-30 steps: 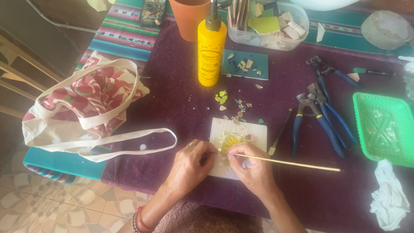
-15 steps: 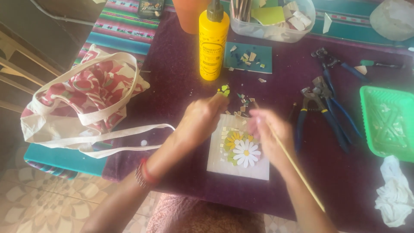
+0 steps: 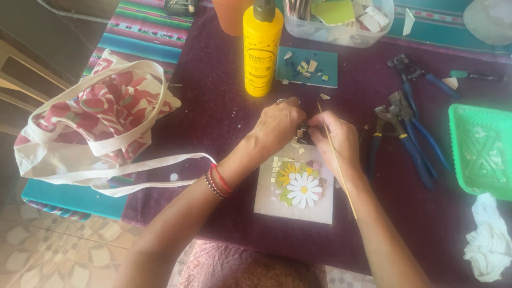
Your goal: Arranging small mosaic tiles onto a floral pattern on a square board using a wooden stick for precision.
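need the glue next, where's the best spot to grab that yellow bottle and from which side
Grip the yellow bottle around its straight round body, coming from its left, over bare purple cloth. It stands upright; the teal tile lies to its right, the orange pot behind.

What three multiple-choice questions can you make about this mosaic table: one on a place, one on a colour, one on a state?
1. Where does the yellow glue bottle stand?
A. beyond the hands
B. on the green tray
C. inside the bag

2. What colour are the pliers' handles?
A. red
B. blue
C. yellow

3. How is the thin stick now?
A. lying on the cloth
B. in the tub
C. held in the right hand

Key: 1 A, it stands upright past both hands. 2 B, the handles are plainly blue. 3 C, the stick runs through the right hand.
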